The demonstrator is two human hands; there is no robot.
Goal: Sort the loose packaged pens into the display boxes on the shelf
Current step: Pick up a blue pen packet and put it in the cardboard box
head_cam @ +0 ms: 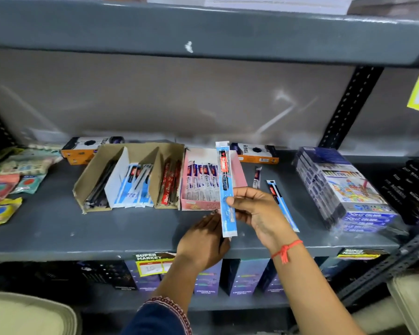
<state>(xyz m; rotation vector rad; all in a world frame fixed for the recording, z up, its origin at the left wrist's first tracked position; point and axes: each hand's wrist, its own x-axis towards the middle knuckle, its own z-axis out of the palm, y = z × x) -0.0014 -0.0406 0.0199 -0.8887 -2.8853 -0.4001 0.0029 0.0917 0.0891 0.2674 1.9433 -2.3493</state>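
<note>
My right hand [257, 211] holds a long light-blue packaged pen [225, 180] upright, in front of the pink display box [240, 175]. My left hand [203, 240] sits just below it, fingers at the packet's lower end. A cardboard display box [82, 187] to the left has three compartments: dark pens, blue-white packets [133, 187], red packets [169, 184]. The pink box holds several white and purple packets. Two loose packets lie on the grey shelf [58, 228] to the right: a small white one [257, 177] and a blue one [282, 204] partly behind my right hand.
Orange-black boxes [80, 151] stand at the back. A wrapped stack of colour-pencil boxes [344, 189] lies at the right, dark packs beyond it. Sachets and packets [12, 180] pile up at the far left. The shelf above overhangs closely. Purple boxes fill the shelf below.
</note>
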